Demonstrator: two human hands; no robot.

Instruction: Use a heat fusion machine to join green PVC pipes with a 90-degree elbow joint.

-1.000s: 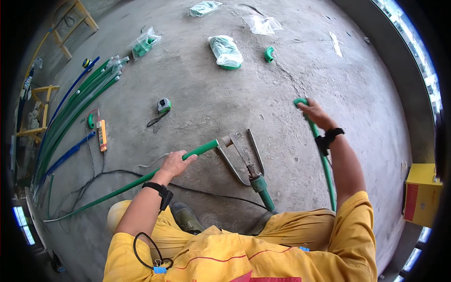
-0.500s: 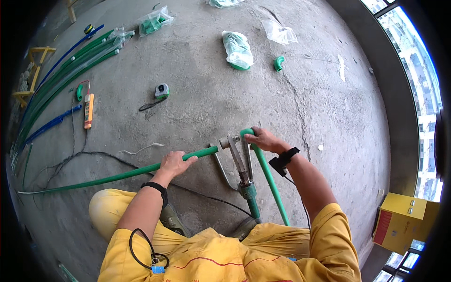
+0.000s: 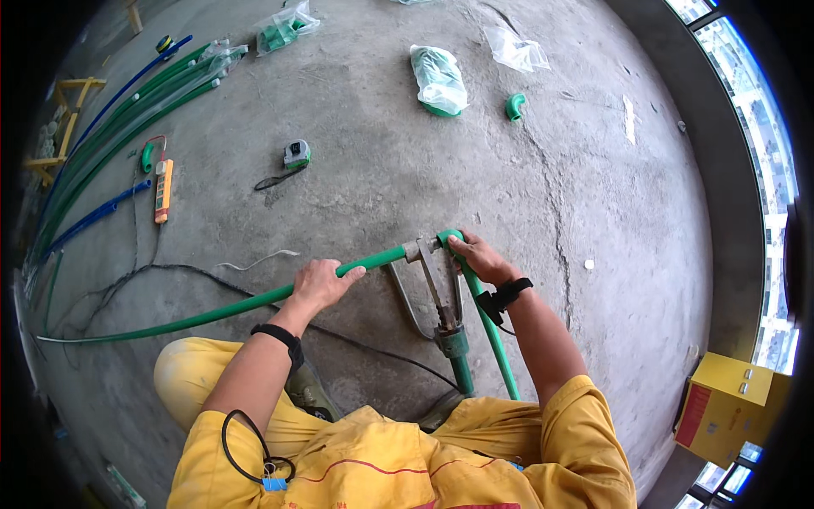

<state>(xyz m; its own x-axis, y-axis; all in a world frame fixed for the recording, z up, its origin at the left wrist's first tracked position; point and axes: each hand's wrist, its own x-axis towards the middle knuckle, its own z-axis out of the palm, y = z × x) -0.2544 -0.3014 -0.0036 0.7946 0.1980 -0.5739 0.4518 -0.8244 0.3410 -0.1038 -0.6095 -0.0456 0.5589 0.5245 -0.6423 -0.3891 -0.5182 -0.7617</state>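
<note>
My left hand (image 3: 320, 285) is wrapped round a long green plastic pipe (image 3: 212, 317), thumb along its top. The pipe's right end meets the left die of a pipe fusion welder (image 3: 434, 293), which stands on its metal stand with a green handle toward me. At the welder's other side, my right hand (image 3: 482, 257) grips a green elbow fitting (image 3: 449, 237). From that elbow a second green pipe (image 3: 494, 339) runs down toward my right knee. The elbow's open end faces the right die, close against it; whether it is pushed on I cannot tell.
A tape measure (image 3: 296, 153) lies ahead. An orange power strip (image 3: 164, 192) with a black cable (image 3: 212, 283) is at left, near bundled green pipes (image 3: 140, 114). A bag of green fittings (image 3: 438, 81) and a loose elbow (image 3: 515, 106) lie far off. A yellow box (image 3: 727, 407) stands right.
The left pipe has moved right, and its end now meets the welder's die, closing the earlier gap. My right hand and its elbow stay at the opposite die.
</note>
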